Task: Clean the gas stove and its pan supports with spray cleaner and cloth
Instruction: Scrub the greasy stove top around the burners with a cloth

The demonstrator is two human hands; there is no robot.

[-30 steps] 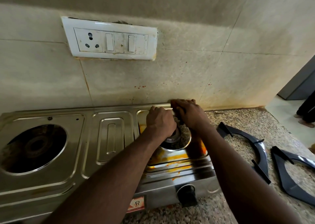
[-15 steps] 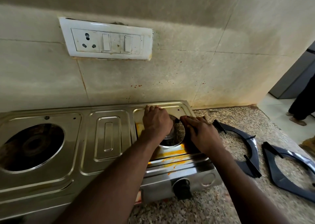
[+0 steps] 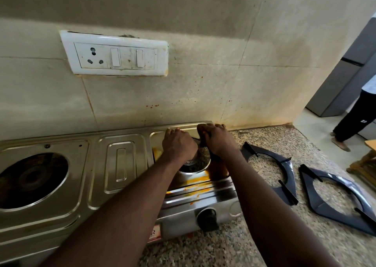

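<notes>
The steel gas stove (image 3: 122,165) stands against the wall with both burners bare and orange stains (image 3: 195,182) in front of the right burner (image 3: 195,165). My left hand (image 3: 179,146) rests over the right burner's left side, its bent fingers touching the back rim; anything under it is hidden. My right hand (image 3: 218,142) curls over the stove's back right corner, with a small dark object (image 3: 200,142) showing under its palm. Two dark pan supports (image 3: 272,173) (image 3: 337,199) lie flat on the counter to the right of the stove. No spray bottle is in view.
The speckled granite counter (image 3: 205,252) runs along the front and right. A white switch panel (image 3: 116,54) sits on the stained wall above the stove. At the far right stand a person's legs (image 3: 354,122), a grey appliance (image 3: 341,83) and a wooden item (image 3: 366,165).
My right hand went from the stove's back corner to the burner's right side and has returned to the back corner. The left hand has stayed on the burner.
</notes>
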